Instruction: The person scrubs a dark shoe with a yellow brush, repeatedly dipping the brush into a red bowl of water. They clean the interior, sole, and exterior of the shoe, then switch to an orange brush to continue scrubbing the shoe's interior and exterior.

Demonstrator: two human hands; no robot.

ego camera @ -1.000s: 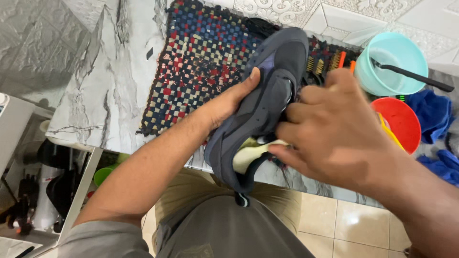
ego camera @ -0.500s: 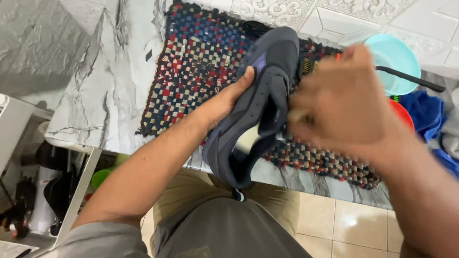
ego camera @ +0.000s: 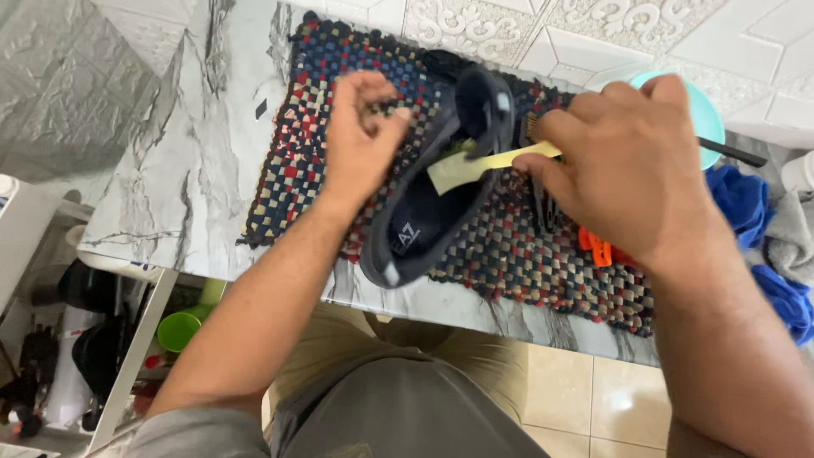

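Head view: my right hand (ego camera: 632, 165) pinches one pale yellow insole (ego camera: 475, 165), half out of the one dark shoe (ego camera: 441, 187). My left hand (ego camera: 360, 140), at nine o'clock of the shoe, is loosely curled, holding nothing. The shoe lies on one woven mat (ego camera: 543, 254).

Dark shoe (ego camera: 424, 212), yellowish insole (ego camera: 475, 165) half out

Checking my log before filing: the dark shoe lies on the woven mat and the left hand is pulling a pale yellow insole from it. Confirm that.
Wrong hand. The head view shows the right hand gripping the pale yellow insole; the left hand hovers empty beside it. The dark shoe does lie on the woven mat.
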